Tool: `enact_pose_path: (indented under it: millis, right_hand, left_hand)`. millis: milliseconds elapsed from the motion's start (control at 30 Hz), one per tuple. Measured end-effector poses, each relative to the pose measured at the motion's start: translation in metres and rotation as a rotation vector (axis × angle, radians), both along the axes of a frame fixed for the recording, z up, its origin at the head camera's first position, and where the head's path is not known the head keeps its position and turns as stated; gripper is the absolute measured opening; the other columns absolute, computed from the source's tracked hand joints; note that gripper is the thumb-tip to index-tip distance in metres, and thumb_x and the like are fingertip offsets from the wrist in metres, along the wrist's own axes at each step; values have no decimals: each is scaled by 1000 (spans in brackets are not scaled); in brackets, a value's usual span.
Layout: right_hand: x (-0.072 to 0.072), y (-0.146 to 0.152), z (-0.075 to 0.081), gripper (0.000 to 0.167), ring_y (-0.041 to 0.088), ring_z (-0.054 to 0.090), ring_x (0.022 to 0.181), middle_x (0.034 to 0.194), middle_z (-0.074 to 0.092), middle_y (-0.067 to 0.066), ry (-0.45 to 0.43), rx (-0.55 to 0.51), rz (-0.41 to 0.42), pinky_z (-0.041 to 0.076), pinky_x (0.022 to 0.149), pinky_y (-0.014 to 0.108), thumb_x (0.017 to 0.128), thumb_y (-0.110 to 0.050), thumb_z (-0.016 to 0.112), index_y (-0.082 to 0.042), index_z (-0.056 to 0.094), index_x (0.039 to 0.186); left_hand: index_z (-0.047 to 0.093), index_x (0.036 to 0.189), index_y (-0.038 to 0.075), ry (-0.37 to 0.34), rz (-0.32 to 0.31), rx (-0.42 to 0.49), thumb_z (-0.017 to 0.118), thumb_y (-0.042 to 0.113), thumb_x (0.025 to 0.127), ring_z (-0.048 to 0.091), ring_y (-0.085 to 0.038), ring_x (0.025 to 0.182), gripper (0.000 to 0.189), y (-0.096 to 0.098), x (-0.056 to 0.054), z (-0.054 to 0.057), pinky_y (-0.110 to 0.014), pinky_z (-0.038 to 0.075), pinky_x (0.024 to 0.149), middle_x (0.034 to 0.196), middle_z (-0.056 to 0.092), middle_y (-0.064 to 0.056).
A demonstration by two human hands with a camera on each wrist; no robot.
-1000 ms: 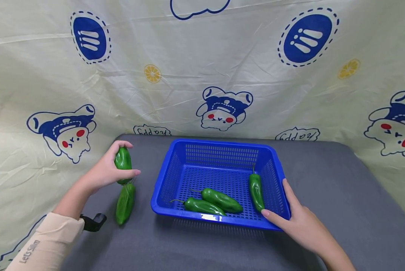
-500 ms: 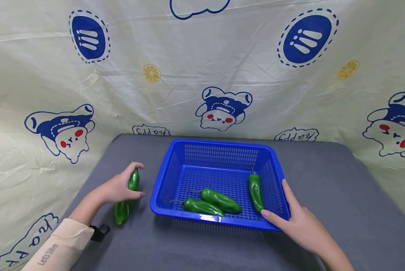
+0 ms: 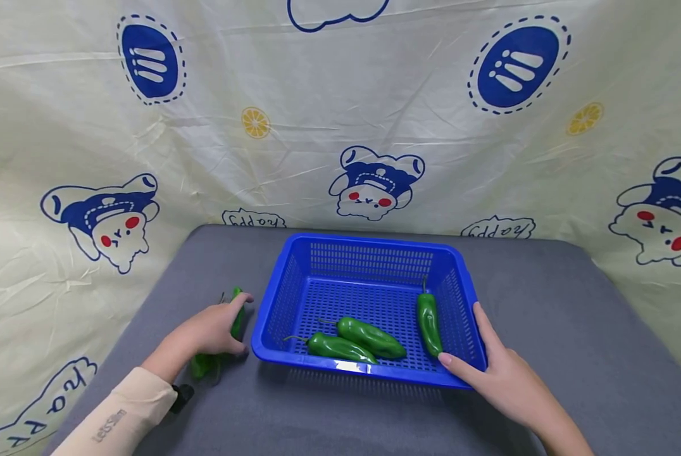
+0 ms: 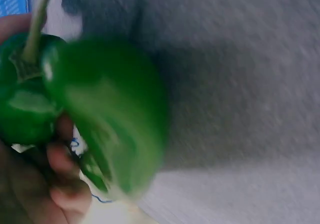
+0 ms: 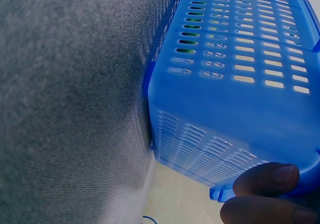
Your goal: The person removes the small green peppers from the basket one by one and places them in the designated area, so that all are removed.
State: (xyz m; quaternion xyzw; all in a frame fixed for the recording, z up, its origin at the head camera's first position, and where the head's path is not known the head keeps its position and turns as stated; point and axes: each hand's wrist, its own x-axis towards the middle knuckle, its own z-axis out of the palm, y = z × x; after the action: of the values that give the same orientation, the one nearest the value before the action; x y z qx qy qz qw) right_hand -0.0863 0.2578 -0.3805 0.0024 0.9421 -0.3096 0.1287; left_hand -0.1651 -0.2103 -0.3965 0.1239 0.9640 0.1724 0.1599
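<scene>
Head view shows the left hand (image 3: 218,330) at the left of the blue basket (image 3: 374,372), just beside its left wall and close to its near left corner. Its thumb and fingers are bent, with the tips partly spread apart, and between them it has hold of one green pepper (image 3: 237,326). The long axis of this green pepper runs roughly away from the person, more or less along the left wall, while the basket has its long side from left to right. So the inside of the basket lies to the right of the pepper, and the raised rim stands between them.

A second pepper (image 3: 204,366) is under the palm and wrist, mostly covered. In the left wrist view two peppers appear side by side, the larger one blurred; whether the second one is also gripped, or only lies on the table (image 3: 545,304), one cannot tell.

The right hand (image 3: 514,383) is at the opposite end, well apart from these two peppers, so the left is clearly the nearer one. It grips the near right corner of the basket, with the thumb over the rim and the fingers against the outer wall. Inside, a front pepper (image 3: 342,348) and a middle pepper (image 3: 371,337) lie mainly crosswise, stems to the left. A right pepper (image 3: 430,325) points its stem away from the person, its tip just beside the right thumb.
</scene>
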Motion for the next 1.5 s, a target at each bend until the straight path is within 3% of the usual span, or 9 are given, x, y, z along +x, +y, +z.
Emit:
enact_pose_path:
  millis: [200, 333, 500, 667, 767, 867, 1200, 1400, 1500]
  right_hand:
    - [0, 0, -1, 110, 52, 43, 133, 154, 32, 31, 7, 17, 5, 48, 88, 64, 90, -67, 55, -26, -24, 154]
    - [0, -1, -1, 110, 52, 43, 134, 154, 32, 31, 6, 21, 6, 48, 88, 64, 90, -67, 55, -26, -24, 154]
    - [-2, -1, 0, 110, 51, 45, 133, 154, 34, 30, 10, 12, 9, 48, 87, 62, 90, -67, 55, -26, -24, 154]
    - [-3, 1, 1, 110, 53, 42, 133, 154, 30, 33, 10, 36, 17, 48, 87, 64, 90, -68, 54, -26, -25, 154]
    - [-3, 3, 2, 109, 54, 41, 134, 154, 27, 35, 6, 51, 19, 48, 87, 65, 91, -69, 53, -24, -25, 154]
    - [-2, 5, 1, 110, 54, 40, 135, 155, 27, 34, -11, 48, 14, 48, 87, 64, 91, -69, 52, -24, -26, 153]
    - [-1, 4, -3, 110, 51, 41, 136, 153, 32, 32, -37, 11, -6, 48, 90, 62, 91, -69, 53, -22, -25, 154]
    - [-2, 3, -3, 110, 50, 41, 136, 153, 33, 32, -34, -5, -4, 48, 91, 62, 91, -68, 53, -22, -25, 154]
    - [-3, 2, -2, 111, 51, 42, 136, 153, 32, 33, -35, -10, -8, 48, 90, 61, 91, -68, 53, -21, -25, 154]
  left_hand:
    - [45, 145, 18, 48, -22, -238, 87, 39, 70, 53, -41, 120, 88, 7, 6, 2, -59, 49, 89, 128, 61, -20]
    - [47, 146, 18, 62, -34, -257, 86, 48, 68, 53, -43, 119, 92, 6, 13, 7, -61, 49, 89, 129, 57, -24]
    - [42, 149, 22, 107, -1, -148, 82, 51, 74, 57, -42, 112, 90, -8, 22, 27, -56, 52, 76, 130, 54, -26]
    - [32, 152, 15, 233, 160, 57, 72, 44, 88, 64, -31, 90, 81, -16, 34, 71, -42, 50, 63, 113, 63, -19]
    - [27, 152, 15, 295, 234, 208, 67, 45, 92, 57, -22, 69, 78, -2, 39, 98, -35, 46, 58, 99, 61, -13]
    - [26, 152, 20, 306, 237, 313, 68, 45, 91, 49, -18, 59, 78, 25, 43, 116, -32, 43, 55, 94, 57, -10]
    - [23, 153, 29, 260, 50, 287, 74, 50, 85, 54, -18, 73, 88, 112, 39, 135, -32, 45, 60, 94, 57, -2]
    - [24, 151, 32, 162, -83, 302, 74, 50, 85, 57, -18, 73, 85, 151, 23, 128, -34, 47, 59, 94, 60, -3]
    - [21, 152, 31, 81, -150, 295, 73, 50, 86, 61, -15, 79, 86, 173, 15, 119, -36, 52, 68, 116, 65, -5]
